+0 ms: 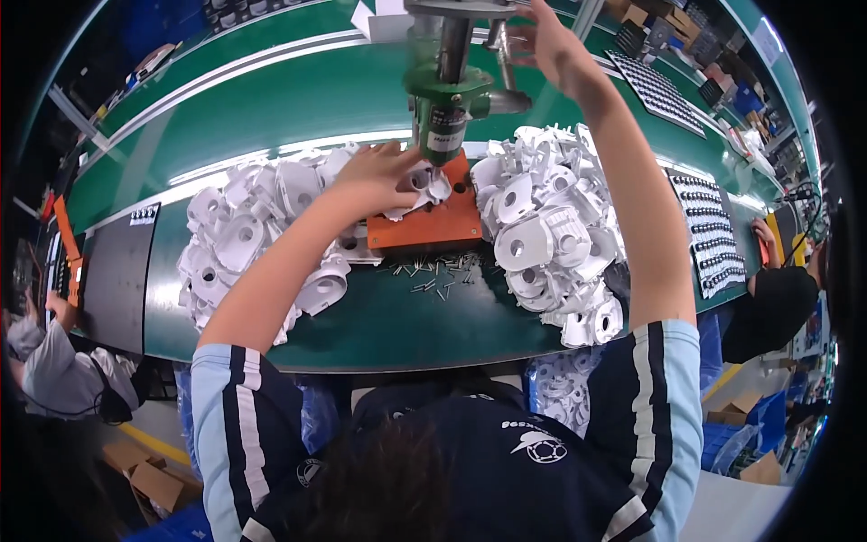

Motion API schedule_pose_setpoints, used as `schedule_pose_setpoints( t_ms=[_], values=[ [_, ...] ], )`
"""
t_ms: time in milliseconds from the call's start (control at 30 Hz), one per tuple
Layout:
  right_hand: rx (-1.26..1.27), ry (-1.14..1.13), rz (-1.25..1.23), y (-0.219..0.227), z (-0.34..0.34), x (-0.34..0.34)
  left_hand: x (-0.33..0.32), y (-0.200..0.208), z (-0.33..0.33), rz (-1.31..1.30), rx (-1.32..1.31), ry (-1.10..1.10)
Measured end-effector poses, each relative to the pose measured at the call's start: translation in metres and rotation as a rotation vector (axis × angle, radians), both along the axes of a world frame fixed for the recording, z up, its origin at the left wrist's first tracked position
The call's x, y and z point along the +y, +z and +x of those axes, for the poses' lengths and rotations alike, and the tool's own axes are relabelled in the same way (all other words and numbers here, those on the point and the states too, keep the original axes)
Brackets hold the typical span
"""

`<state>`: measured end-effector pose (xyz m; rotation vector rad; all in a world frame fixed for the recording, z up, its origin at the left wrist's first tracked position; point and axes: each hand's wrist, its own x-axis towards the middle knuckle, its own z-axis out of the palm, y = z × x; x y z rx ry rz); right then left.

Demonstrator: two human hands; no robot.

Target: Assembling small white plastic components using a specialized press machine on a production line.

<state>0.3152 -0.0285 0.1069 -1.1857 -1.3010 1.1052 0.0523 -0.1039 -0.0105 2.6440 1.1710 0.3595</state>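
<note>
In front of me stands a green hand press [449,88] over an orange block [424,232]. My left hand [377,179] is closed on a white plastic part [435,187], keeping it on the block beneath the press head; its fingertips are partly hidden. Raised at the upper right, my right hand [548,52] has its fingers round the metal lever [502,56] at the press's side. Small metal pins [442,267] lie scattered just below the block.
White plastic parts are heaped left [237,239] and right [546,244] of the block. Trays of small black-and-white pieces [713,235] lie farther right, and a dark board [113,271] lies left. Other people sit at both ends. A conveyor belt [253,113] runs behind the press.
</note>
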Motion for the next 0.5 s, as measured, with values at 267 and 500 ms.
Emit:
schedule_pose_setpoints(
  t_ms=[267,500],
  values=[
    [-0.922,-0.002,0.042,-0.091,0.046,-0.054,0.043,0.018,-0.022,0.070,0.038,0.259],
    [-1.151,0.077,0.153,-0.114,0.032,-0.072,0.102,0.002,-0.027,0.220,-0.077,0.582]
  ],
)
